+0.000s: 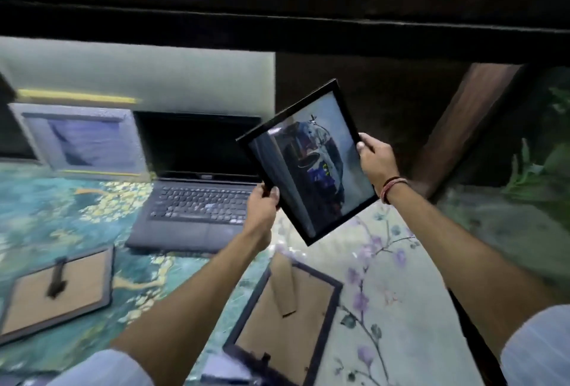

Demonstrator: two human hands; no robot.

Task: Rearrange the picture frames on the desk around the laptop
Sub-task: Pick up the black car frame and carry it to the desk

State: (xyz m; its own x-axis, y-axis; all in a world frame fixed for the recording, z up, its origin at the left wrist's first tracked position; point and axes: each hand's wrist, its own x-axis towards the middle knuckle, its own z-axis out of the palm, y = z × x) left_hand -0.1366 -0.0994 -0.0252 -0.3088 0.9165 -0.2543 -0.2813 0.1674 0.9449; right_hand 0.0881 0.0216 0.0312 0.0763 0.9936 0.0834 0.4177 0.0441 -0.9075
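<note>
I hold a black picture frame (308, 163) tilted in the air, just right of the open dark laptop (194, 197). My left hand (262, 209) grips its lower left edge and my right hand (376, 163) grips its right edge. A grey-white frame (80, 138) stands upright to the left of the laptop. Two frames lie face down on the desk: one at the front left (58, 293) and one in front of me (287, 317), both with brown backs and stands showing.
The desk (92, 216) has a teal and gold patterned cover on the left and a pale floral cover (401, 262) on the right. A dark shelf edge (277, 21) hangs overhead. A brown wooden post (462, 126) and green plants (543, 166) are at the right.
</note>
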